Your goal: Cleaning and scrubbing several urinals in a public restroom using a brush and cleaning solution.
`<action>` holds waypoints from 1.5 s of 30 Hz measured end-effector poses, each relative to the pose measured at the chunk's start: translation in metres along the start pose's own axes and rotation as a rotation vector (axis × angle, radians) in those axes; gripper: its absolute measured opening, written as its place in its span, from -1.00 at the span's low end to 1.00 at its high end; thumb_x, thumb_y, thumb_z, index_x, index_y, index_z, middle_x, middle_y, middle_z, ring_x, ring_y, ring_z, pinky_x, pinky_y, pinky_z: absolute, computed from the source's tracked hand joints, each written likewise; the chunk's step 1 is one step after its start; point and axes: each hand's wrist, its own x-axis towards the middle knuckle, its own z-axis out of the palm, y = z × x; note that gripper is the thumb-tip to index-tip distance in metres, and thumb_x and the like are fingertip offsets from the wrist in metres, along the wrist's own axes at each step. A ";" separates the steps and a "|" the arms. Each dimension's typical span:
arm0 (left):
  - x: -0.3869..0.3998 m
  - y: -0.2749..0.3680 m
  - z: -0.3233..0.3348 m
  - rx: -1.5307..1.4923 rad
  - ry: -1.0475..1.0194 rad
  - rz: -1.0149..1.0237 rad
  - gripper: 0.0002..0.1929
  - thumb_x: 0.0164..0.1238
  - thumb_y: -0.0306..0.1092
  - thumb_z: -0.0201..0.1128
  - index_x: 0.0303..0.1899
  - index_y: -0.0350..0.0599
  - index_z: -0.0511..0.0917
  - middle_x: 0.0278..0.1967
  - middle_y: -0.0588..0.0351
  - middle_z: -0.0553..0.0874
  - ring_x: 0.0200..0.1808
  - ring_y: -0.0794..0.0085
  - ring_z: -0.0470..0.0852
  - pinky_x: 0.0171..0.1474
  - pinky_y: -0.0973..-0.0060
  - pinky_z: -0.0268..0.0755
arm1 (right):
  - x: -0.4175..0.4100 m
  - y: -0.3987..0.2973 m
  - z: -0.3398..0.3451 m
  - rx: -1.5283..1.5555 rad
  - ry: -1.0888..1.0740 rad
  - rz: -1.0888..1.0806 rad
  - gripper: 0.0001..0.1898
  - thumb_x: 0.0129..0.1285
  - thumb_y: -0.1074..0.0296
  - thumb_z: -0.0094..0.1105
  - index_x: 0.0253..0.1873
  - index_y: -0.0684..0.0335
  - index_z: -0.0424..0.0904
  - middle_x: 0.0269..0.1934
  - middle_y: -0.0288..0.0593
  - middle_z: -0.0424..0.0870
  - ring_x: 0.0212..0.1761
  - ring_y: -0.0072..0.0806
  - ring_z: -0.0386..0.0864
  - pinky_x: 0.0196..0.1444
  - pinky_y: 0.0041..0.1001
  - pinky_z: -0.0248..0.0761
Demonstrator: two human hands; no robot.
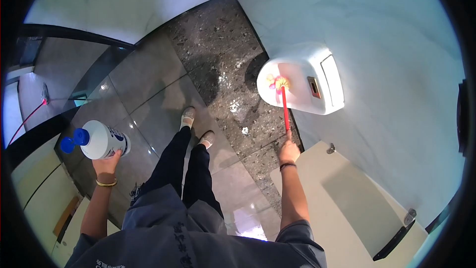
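Observation:
My left hand [106, 163] is closed around the lower side of a white plastic bottle [97, 139], whose blue flip cap stands open. In my right hand [289, 151] is the red handle [285, 109] of a toilet brush, with the index finger stretched along it. The brush's yellowish head [282, 82] is inside the bowl of a white wall-mounted urinal [269, 66]. Several small pink and yellow items [271, 79] lie beside the head; what they are I cannot tell.
A cream partition panel [349, 190] with metal brackets stands at the lower right, near my right arm. The floor of grey tiles [148, 82] and dark speckled stone [223, 63] has shiny spots. At the far left, a mop [45, 95] with a red handle shows beyond a dark frame.

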 end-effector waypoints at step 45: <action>-0.011 0.039 -0.001 0.002 -0.048 0.208 -0.37 -0.10 -0.44 0.43 0.07 -0.31 0.34 -0.06 0.02 0.52 -0.05 0.33 0.51 0.05 0.42 0.35 | -0.222 0.050 0.014 0.851 0.588 0.093 -0.64 0.28 0.38 -0.01 0.18 0.05 0.42 -0.24 0.12 0.59 -0.36 -0.07 0.61 -0.31 -0.26 0.48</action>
